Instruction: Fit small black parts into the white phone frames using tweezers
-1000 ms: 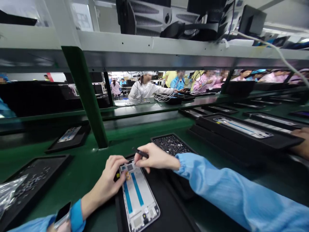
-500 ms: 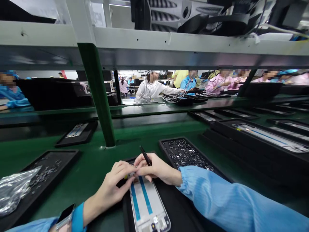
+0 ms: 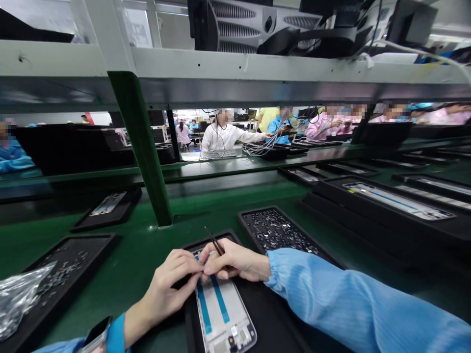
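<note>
Both hands closer together now: right hand (image 3: 235, 262) pinching thin black tweezers (image 3: 214, 241), left hand (image 3: 172, 282) fingertips pressed on white phone frame (image 3: 222, 314) top edge.

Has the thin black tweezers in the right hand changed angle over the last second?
Yes. The thin black tweezers in the right hand lay nearly flat, pointing left; now they tip up, their free end slanting toward the green steel post. The left hand touches the white phone frame.
</note>
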Demonstrator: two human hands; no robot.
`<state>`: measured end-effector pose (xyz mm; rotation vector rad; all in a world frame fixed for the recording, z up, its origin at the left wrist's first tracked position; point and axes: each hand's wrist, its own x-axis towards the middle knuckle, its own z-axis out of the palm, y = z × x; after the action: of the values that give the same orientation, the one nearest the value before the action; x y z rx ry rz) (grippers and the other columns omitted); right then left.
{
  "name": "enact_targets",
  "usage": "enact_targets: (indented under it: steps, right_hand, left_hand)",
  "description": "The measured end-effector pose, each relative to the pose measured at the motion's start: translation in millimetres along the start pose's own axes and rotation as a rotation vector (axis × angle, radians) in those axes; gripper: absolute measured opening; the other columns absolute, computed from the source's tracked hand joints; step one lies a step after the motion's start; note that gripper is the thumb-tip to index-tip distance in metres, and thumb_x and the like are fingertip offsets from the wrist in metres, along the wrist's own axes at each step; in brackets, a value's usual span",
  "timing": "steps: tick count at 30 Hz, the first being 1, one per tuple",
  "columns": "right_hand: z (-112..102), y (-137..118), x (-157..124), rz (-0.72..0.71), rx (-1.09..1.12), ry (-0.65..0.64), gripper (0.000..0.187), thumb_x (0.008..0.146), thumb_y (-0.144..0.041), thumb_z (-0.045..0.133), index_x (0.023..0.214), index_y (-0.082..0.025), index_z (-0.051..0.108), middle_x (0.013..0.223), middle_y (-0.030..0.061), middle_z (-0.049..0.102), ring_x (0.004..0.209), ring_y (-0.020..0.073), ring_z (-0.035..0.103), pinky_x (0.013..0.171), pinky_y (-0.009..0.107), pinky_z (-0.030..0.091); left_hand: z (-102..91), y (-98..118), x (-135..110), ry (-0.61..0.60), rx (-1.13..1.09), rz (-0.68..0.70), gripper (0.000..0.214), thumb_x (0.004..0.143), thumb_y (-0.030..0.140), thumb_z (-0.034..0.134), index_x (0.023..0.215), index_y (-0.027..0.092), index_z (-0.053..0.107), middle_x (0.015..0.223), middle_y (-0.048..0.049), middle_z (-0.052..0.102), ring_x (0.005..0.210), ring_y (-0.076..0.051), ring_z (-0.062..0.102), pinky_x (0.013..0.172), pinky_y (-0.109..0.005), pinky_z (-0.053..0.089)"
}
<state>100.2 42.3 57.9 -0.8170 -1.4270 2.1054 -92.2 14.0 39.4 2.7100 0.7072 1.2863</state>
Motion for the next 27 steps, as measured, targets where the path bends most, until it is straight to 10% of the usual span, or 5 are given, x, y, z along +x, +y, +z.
enact_targets:
  steps: [13,27]
  right_hand:
    - [8.0,11.2,0.8,-0.573,-0.894,0.308,0.006,0.071,-0.014,0.058,0.072,-0.013,0.064,0.067,0.0007,0.064,0.061,0.0113,0.058,0.055,0.018,0.041]
    - [11.4,7.8,-0.5,-0.643,-1.030,0.385,0.008,0.074,-0.014,0.059,0.071,-0.015,0.066,0.068,0.0020,0.063,0.063,0.0128,0.056,0.056,0.021,0.040]
  left_hand:
    - [5.4,-6.2,-4.6,-0.045,0.037,-0.278,0.010,0.082,0.018,0.050,0.079,0.018,0.060,0.076,-0.0045,0.064,0.076,-0.018,0.058,0.068,-0.028,0.049]
    - [2.2,1.9,1.4,-0.056,0.055,-0.355,0.016,0.084,0.027,0.047,0.077,0.020,0.059,0.072,-0.0018,0.065,0.070,-0.016,0.058,0.075,-0.032,0.043]
